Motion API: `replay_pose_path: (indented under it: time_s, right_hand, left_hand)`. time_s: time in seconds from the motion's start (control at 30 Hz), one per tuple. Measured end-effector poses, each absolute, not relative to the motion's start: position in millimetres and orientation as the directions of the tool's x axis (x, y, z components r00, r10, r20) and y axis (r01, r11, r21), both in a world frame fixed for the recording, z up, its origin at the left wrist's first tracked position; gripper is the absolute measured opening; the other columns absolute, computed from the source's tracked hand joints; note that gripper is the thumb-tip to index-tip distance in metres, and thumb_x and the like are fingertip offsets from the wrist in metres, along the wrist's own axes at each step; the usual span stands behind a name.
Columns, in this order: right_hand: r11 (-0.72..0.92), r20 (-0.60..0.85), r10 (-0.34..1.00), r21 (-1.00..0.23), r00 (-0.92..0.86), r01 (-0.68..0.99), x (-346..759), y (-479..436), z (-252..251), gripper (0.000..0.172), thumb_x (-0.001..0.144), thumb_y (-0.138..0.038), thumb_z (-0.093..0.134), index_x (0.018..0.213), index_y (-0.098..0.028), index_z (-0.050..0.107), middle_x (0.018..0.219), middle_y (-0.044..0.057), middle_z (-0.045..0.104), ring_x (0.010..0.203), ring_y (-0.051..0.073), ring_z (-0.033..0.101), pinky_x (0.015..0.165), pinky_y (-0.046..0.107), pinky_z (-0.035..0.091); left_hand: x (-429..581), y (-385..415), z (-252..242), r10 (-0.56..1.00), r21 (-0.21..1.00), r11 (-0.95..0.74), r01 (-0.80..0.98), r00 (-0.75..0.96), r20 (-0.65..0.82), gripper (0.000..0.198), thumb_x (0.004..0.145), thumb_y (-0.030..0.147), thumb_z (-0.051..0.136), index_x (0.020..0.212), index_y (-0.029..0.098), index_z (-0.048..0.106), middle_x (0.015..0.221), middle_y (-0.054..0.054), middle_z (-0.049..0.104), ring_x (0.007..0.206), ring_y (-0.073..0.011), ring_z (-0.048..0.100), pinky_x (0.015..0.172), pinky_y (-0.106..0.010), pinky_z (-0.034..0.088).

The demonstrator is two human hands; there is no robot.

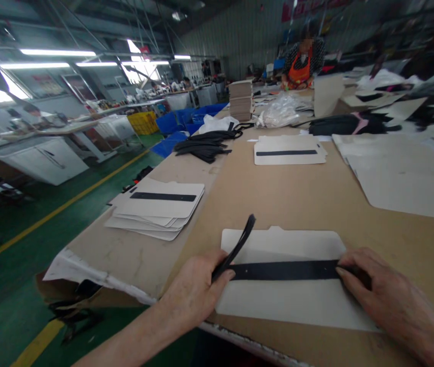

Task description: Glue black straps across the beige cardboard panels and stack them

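Observation:
A black strip (286, 270) is stretched straight across a white card panel (293, 303) at the table's near edge. My right hand (387, 293) pinches the strip's right end between thumb and fingers. At the other end, my left hand (197, 280) is closed on the strip's left end and on a small bundle of black strips (243, 239), which sticks up and curves to the right. Two small dots show on the flat strip. Whether the strip is fastened to the panel, I cannot tell.
Left on the table lies a stack of white panels (156, 209), the top one bearing a black strip. Another small stack (288, 157) lies farther back. Behind are black strips (205, 142), a clear plastic bag (281, 109) and large white sheets (411, 173). A person in an orange apron (300, 71) is at the far end.

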State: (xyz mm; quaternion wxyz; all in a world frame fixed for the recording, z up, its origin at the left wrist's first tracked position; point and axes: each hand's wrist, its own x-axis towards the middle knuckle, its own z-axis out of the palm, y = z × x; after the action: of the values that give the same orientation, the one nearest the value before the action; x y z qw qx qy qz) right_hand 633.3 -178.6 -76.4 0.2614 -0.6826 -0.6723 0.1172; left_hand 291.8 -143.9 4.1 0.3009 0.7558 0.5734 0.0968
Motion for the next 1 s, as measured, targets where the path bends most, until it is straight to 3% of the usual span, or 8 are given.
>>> replay_pose_path:
  time_s: [0.2, 1.0]
  right_hand:
    - [-0.009, 0.132, 0.987, -0.529, 0.092, 0.848, 631, -180, -72, 0.025, 0.084, -0.048, 0.047, 0.079, -0.026, 0.058, 0.085, 0.003, 0.060, 0.074, 0.020, 0.059, 0.067, 0.034, 0.047]
    - [0.013, 0.146, 0.987, -0.511, 0.072, 0.859, 637, -179, -77, 0.027, 0.083, -0.050, 0.047, 0.081, -0.026, 0.060, 0.089, 0.003, 0.062, 0.078, 0.021, 0.062, 0.070, 0.036, 0.050]
  left_hand:
    - [297, -127, -10, 0.937, 0.467, -0.136, 0.874, 0.266, -0.225, 0.018, 0.089, 0.030, 0.055, 0.100, 0.020, 0.066, 0.098, -0.007, 0.073, 0.097, -0.0269, 0.068, 0.081, -0.035, 0.047]
    - [299, -119, -12, 0.920, 0.408, -0.191, 0.893, 0.308, -0.241, 0.011, 0.088, 0.030, 0.057, 0.090, 0.020, 0.061, 0.091, -0.006, 0.072, 0.089, -0.0250, 0.068, 0.073, -0.033, 0.046]
